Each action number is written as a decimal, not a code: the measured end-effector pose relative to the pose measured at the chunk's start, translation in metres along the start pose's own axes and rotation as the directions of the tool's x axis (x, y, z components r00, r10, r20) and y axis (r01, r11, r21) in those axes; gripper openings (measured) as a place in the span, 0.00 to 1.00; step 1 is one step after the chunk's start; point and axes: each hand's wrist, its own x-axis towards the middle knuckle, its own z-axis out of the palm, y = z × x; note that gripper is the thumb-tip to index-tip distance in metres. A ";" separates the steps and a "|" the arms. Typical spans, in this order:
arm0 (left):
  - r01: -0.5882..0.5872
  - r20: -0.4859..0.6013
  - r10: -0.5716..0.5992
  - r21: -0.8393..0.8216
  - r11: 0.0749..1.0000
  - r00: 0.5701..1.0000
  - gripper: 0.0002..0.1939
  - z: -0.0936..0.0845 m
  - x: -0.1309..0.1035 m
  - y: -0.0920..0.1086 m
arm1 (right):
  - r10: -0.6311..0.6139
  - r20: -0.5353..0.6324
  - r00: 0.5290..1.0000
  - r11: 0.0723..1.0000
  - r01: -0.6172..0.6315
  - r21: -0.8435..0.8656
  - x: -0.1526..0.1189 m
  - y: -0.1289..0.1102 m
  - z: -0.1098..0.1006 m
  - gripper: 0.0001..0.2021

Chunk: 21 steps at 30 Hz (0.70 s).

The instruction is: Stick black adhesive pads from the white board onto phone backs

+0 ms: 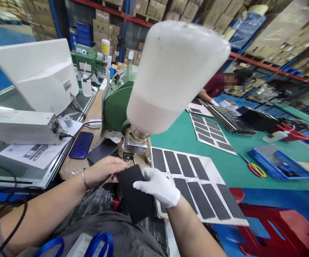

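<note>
Black panel [136, 196], at near centre, above the lap and just on the near side of the metal nozzle block [135, 142] under the big white bottle [177, 78]. Long axis running from far left to near right, with one short end toward the nozzle block and the other toward the wearer's body. Broad dark face turned up toward the camera, the whole piece slightly tilted. Clamped at the far-left corner by the bare left hand [107, 170], fingertips partly hidden there. Clamped also on the right side by the white-gloved right hand [158, 187], thumb laid across the face, fingers at the far-right edge.

To the left, on brown covering, a dark stack [102, 151] and a blue phone [81, 145], lying near each other. Behind the nozzle block, a green machine [118, 105]. Just right of the gloved hand, a pale sheet with dark rectangles [217, 166]; farther off on the green table [243, 144], a second such sheet [210, 132]. At right, scissors [254, 169] near a blue tray [278, 164]. At far right, a person [215, 85] bent over stacked sheets [227, 119]. At near right, a red stool [279, 226].
</note>
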 end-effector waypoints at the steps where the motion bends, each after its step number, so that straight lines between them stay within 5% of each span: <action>1: -0.008 -0.033 0.004 -0.112 0.994 0.999 0.22 0.002 0.007 -0.005 | -0.008 -0.037 0.999 0.992 0.013 0.125 -0.004 0.000 -0.003 0.15; 4: -0.100 -0.045 0.090 -0.332 0.938 0.995 0.27 0.010 0.019 -0.019 | 0.001 -0.163 0.987 0.930 0.059 0.362 -0.011 -0.007 -0.010 0.19; 7: -0.157 -0.024 0.167 -0.485 0.860 0.986 0.26 0.011 0.019 -0.025 | 0.008 -0.191 0.981 0.912 0.072 0.403 -0.010 -0.019 -0.005 0.15; 13: -0.183 -0.058 0.181 -0.548 0.817 0.982 0.25 -0.022 -0.020 -0.025 | -0.085 -0.051 0.995 0.869 0.100 0.485 0.017 -0.032 0.042 0.14; 18: -0.355 -0.220 0.279 -0.531 0.770 0.935 0.25 -0.044 -0.066 -0.030 | -0.163 0.110 0.980 0.869 0.090 0.487 0.043 -0.036 0.075 0.16; 21: -0.290 -0.266 0.172 -0.512 0.808 0.948 0.26 -0.046 -0.079 -0.039 | -0.209 0.166 0.964 0.899 0.123 0.420 0.049 -0.037 0.079 0.18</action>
